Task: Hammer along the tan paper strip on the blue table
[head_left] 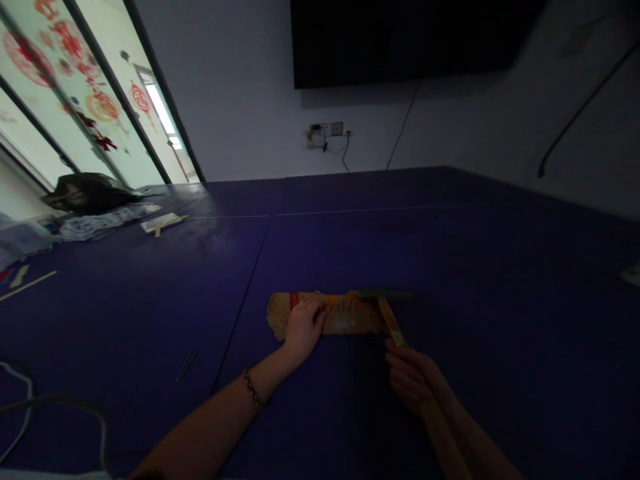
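A long brown, rough-edged piece [365, 321] with a red band near its left end lies flat on the purple table [320, 247]. My left hand [304, 325] rests on its left half, the fingers bent together at small dark upright bits on its surface; what the fingertips hold is too small to make out. My right hand [413, 377] is wrapped round the wooden handle of a hammer [390, 319]. The hammer's dark head lies over the upper right part of the brown piece.
A dark pen-like stick [187, 365] lies left of my left arm. Cables [60, 400] curl at the lower left. A black bag [90, 192], plastic packaging [105, 223] and a white packet [163, 223] lie at the far left. A wall with a screen [410, 40] stands behind.
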`<state>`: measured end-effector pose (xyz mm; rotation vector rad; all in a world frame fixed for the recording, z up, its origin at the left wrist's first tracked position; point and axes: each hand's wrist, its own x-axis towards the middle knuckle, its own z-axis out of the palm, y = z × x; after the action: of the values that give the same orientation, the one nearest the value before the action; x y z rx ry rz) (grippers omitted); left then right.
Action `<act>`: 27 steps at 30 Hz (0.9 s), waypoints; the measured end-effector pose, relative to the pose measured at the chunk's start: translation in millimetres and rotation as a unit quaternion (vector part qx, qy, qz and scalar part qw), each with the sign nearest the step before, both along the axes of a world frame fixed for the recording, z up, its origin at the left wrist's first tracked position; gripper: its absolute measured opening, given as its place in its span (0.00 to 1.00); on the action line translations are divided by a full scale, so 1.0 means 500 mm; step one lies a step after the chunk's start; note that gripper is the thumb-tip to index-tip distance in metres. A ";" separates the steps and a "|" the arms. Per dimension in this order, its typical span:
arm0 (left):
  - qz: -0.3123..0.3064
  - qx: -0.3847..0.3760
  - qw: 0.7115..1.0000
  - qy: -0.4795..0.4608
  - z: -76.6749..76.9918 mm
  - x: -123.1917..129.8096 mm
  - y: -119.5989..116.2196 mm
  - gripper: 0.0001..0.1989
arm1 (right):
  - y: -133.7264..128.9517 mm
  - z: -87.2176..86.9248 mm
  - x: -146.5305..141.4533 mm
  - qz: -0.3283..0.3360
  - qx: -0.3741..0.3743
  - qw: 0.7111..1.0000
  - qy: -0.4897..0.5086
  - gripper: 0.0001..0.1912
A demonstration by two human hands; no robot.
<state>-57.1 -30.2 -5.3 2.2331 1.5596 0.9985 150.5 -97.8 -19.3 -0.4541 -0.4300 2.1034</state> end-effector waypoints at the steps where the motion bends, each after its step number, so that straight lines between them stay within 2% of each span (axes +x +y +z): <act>1: 0.001 0.000 1.000 -0.005 0.000 0.000 0.000 0.06 | 0.001 0.000 0.000 0.004 0.005 1.000 0.002 0.08; 7: 0.011 -0.015 0.999 -0.030 -0.002 -0.001 0.001 0.06 | 0.000 0.001 -0.001 -0.004 0.026 0.999 -0.021 0.11; 13: 0.022 -0.049 0.997 -0.062 0.002 -0.001 0.001 0.05 | -0.001 0.027 0.002 -0.052 0.053 0.985 -0.157 0.15; 16: 0.025 -0.069 0.994 -0.076 0.006 -0.001 0.004 0.05 | -0.009 0.053 -0.008 -0.085 0.089 0.961 -0.247 0.18; 21: 0.019 -0.085 0.993 -0.086 0.011 -0.001 0.007 0.04 | -0.055 0.105 -0.073 -0.118 0.077 0.914 -0.381 0.18; 27: 0.025 -0.083 0.993 -0.081 0.012 0.002 0.005 0.04 | -0.085 0.151 -0.160 -0.051 0.100 0.860 -0.497 0.17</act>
<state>-56.1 -27.5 0.6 1.9607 1.5721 0.9978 70.4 -140.5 56.4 -1.4009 -1.1628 1.5447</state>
